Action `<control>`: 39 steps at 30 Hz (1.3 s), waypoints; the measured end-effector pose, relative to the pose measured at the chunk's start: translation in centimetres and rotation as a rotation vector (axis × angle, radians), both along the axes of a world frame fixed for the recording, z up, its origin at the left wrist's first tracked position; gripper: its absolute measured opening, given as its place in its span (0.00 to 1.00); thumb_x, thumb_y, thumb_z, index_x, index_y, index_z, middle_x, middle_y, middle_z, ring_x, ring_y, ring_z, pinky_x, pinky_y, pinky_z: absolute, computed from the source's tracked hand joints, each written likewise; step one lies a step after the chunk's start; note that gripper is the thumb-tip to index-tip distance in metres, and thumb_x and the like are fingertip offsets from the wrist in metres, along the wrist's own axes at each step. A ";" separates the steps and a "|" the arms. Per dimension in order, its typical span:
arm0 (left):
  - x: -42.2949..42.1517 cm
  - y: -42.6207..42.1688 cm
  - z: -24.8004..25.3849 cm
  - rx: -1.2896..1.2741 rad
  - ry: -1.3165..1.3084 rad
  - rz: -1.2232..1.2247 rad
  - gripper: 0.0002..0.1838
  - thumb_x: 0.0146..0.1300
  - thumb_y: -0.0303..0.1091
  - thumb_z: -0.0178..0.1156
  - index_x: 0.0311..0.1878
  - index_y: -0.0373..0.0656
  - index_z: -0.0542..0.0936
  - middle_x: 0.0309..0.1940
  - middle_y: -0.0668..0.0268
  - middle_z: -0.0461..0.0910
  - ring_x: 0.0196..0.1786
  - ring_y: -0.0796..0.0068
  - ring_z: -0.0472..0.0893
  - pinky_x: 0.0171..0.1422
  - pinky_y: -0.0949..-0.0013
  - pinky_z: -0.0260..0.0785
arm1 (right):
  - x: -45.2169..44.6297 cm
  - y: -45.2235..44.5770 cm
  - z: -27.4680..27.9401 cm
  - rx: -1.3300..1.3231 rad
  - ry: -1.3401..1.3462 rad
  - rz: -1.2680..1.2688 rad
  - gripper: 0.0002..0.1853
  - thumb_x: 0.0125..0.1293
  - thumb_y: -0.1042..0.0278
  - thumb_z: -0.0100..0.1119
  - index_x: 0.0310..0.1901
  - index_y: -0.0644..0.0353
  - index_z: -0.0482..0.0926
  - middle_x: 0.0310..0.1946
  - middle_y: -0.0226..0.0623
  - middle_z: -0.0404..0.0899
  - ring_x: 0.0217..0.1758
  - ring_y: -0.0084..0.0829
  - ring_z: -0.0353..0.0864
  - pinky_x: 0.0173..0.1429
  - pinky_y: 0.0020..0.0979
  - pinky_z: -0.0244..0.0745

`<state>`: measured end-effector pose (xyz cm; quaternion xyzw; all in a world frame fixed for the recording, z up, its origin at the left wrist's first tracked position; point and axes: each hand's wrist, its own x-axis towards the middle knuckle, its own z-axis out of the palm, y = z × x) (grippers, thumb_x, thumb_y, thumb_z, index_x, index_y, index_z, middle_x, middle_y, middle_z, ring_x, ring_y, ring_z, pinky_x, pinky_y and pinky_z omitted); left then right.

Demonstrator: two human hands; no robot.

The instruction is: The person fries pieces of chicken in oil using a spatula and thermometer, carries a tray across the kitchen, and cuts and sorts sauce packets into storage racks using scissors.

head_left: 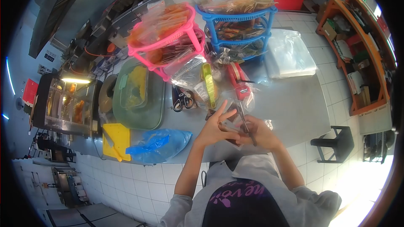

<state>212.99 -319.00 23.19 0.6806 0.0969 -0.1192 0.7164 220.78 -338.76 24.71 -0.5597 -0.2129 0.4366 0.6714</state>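
My left hand (216,127) is over the table's front edge, some fingers spread and the thumb against a small brownish plastic packet (230,124). My right hand (261,132) is closed around dark-handled scissors (243,117), whose blades point away from me beside the packet. My fingers hide part of the packet. Just beyond lie a yellow-green tool (207,85) in clear plastic and a red tape dispenser (239,82). Another pair of black-handled scissors (183,102) rests farther left.
A pink rack (194,28) and a blue rack (235,13) hold bagged items at the back. Clear bags (290,54) are stacked at right. Leftward are a green tray (156,111), a blue bag (160,146) and a yellow board (122,132) with a knife (110,141). A black stool (334,143) stands right.
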 end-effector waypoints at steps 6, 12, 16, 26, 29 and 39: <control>-0.4 -1.8 0.9 -0.332 -0.279 -0.048 0.67 0.41 0.19 0.76 0.77 0.54 0.37 0.66 0.51 0.66 0.54 0.66 0.79 0.51 0.71 0.76 | 2.7 -0.1 0.8 0.099 0.069 -0.085 0.23 0.51 0.79 0.72 0.49 0.61 0.72 0.34 0.39 0.84 0.35 0.22 0.82 0.39 0.24 0.76; -1.8 -3.2 1.5 -0.170 -0.343 0.161 0.59 0.46 0.17 0.71 0.76 0.52 0.44 0.65 0.55 0.66 0.62 0.68 0.73 0.56 0.70 0.76 | 4.1 0.1 0.0 0.123 0.088 -0.241 0.23 0.53 0.78 0.71 0.50 0.61 0.72 0.35 0.37 0.83 0.37 0.23 0.82 0.41 0.24 0.76; -1.5 -2.6 2.9 0.184 -0.373 0.021 0.41 0.51 0.16 0.66 0.69 0.48 0.65 0.65 0.60 0.64 0.60 0.72 0.72 0.55 0.75 0.74 | 4.4 -1.0 1.2 0.062 -0.014 -0.141 0.23 0.57 0.72 0.69 0.53 0.61 0.72 0.31 0.30 0.80 0.36 0.22 0.79 0.41 0.25 0.74; -1.7 0.0 4.7 0.253 -0.274 -0.033 0.41 0.49 0.25 0.71 0.69 0.49 0.68 0.62 0.61 0.67 0.60 0.71 0.70 0.58 0.73 0.68 | 6.8 -6.6 1.9 -0.233 -0.341 0.658 0.23 0.55 0.49 0.72 0.46 0.56 0.80 0.24 0.29 0.79 0.27 0.19 0.76 0.33 0.24 0.69; -1.3 -0.1 5.4 0.314 -0.345 -0.143 0.42 0.49 0.20 0.71 0.69 0.47 0.66 0.65 0.65 0.61 0.62 0.77 0.67 0.53 0.79 0.74 | 6.8 -5.5 3.1 -0.379 -0.360 0.755 0.25 0.52 0.50 0.74 0.46 0.58 0.79 0.28 0.30 0.80 0.30 0.23 0.78 0.39 0.26 0.74; -1.5 0.0 5.5 0.213 -0.287 -0.163 0.43 0.48 0.19 0.71 0.70 0.48 0.66 0.67 0.66 0.60 0.48 0.83 0.73 0.48 0.81 0.73 | 6.4 -4.7 3.5 -0.364 -0.501 0.769 0.21 0.52 0.51 0.74 0.41 0.56 0.81 0.26 0.30 0.81 0.28 0.22 0.78 0.35 0.27 0.72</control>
